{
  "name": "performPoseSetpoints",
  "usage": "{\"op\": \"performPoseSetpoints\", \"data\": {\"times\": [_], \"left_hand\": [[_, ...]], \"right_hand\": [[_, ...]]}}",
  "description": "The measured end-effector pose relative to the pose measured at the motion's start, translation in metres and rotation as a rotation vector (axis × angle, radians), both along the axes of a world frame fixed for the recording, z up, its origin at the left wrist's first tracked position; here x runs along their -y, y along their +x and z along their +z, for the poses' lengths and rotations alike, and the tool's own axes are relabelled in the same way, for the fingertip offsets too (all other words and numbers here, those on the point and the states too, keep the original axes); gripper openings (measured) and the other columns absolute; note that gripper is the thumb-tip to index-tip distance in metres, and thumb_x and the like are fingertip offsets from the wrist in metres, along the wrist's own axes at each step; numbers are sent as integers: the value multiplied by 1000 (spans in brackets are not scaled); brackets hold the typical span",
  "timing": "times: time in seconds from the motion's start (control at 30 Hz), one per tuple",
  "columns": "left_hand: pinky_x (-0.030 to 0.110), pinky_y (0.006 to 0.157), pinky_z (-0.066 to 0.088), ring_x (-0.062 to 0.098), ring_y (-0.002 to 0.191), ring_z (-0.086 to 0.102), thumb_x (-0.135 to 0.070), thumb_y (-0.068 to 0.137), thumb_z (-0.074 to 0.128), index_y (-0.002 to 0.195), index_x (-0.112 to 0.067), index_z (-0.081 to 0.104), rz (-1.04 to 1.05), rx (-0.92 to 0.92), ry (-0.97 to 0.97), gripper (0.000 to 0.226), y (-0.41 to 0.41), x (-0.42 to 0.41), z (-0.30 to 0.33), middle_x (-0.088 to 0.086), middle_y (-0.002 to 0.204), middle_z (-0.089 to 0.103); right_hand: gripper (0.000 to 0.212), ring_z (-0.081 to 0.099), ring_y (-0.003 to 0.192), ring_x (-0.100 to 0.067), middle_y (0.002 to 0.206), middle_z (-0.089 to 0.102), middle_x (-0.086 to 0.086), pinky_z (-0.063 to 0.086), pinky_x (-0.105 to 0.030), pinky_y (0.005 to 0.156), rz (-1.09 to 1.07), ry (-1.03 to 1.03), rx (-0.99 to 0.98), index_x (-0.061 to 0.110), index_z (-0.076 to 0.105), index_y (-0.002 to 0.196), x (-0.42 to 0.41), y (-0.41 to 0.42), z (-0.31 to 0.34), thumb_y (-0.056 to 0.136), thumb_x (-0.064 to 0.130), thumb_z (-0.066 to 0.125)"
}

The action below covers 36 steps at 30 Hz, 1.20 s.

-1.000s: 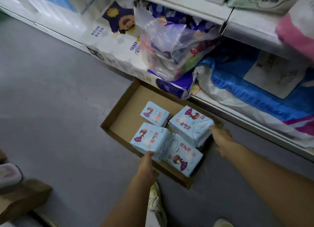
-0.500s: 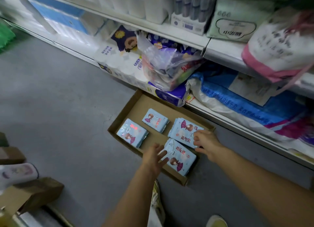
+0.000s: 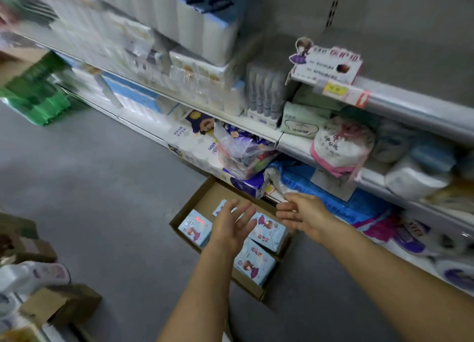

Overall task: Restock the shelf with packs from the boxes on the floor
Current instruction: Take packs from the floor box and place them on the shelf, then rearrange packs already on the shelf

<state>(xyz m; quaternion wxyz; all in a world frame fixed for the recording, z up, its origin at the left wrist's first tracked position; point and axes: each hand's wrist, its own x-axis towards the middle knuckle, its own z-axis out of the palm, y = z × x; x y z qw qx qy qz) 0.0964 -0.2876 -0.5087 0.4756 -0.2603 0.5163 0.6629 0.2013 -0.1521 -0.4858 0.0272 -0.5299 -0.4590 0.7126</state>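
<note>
Head view, looking down at a grey floor (image 3: 107, 188) beside a store shelf (image 3: 410, 105). A shallow cardboard box (image 3: 202, 195) lies on the floor against the foot of the shelf and holds 4 light-blue packs: 1 pack at the box's left edge (image 3: 194, 227), 1 near its far side, mostly hidden behind the left hand (image 3: 220, 208), 1 by its right edge (image 3: 269, 232), and 1 in its near corner (image 3: 252, 264). The left hand (image 3: 232, 229) is raised over the middle of the box with its fingers spread wide and straight, holding nothing. The right hand (image 3: 304, 213) is extended over the box's right edge, toward the lowest shelf level, with fingers relaxed and lightly parted, also holding nothing; neither hand can be seen touching a pack. On the shelf above, a price label strip (image 3: 343, 93) carries a cartoon sign (image 3: 325, 62); the board behind it is bare grey. Stacked white tissue packs (image 3: 195, 34) fill the shelf to the left, blurred. A clear plastic bag (image 3: 241, 152) rests on a large tissue bundle (image 3: 195, 146) on the lowest level. More cardboard boxes (image 3: 61, 303) stand at the floor's near-left corner.
</note>
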Motion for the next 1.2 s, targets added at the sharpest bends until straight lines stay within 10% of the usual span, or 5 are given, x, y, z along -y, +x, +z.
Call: {"op": "performPoseSetpoints", "data": {"times": [0.67, 1.2], "left_hand": [[38, 82, 55, 23, 93, 68, -22, 101, 49, 117, -13, 60, -198, -484, 364, 22, 94, -91, 299, 7, 104, 73], [38, 82, 56, 24, 100, 70, -13, 93, 63, 120, -18, 58, -428, -867, 444, 28, 92, -204, 409, 7, 111, 71]], "right_hand": [[10, 61, 66, -23, 88, 68, -17, 48, -29, 59, -75, 319, -359, 8, 62, 103, -72, 143, 289, 97, 12, 55], [22, 61, 71, -19, 87, 66, -11, 49, -28, 59, -263, 801, -376, 9, 60, 109, -160, 177, 382, 90, -1, 58]]}}
